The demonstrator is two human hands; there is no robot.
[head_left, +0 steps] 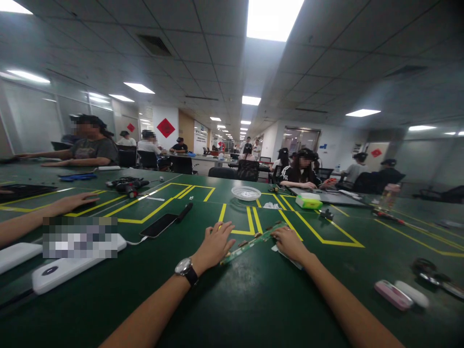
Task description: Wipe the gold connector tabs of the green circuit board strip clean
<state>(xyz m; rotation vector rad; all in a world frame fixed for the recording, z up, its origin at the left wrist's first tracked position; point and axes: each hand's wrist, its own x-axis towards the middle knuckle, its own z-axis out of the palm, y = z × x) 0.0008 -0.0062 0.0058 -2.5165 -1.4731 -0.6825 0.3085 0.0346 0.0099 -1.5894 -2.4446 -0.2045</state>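
Note:
A long, narrow green strip with brownish pieces on it (pixel 250 246) lies slantwise above the green table (pixel 232 299). My left hand (pixel 213 245), with a watch (pixel 186 270) at the wrist, has its fingers spread beside the strip's lower left end. At the upper right end, the fingers of my right hand (pixel 289 243) are closed on the strip. A flat whitish piece (pixel 290 258) shows partly under my right hand. Beyond the strip stands a white round basket (pixel 246 193).
A phone (pixel 162 225) with a cable and a white power strip (pixel 79 263) lie left. Another person's hand (pixel 78 202) rests farther left. Right are a tissue pack (pixel 309 200), a pink case (pixel 393 294) and dark items (pixel 426 270). People sit around the table.

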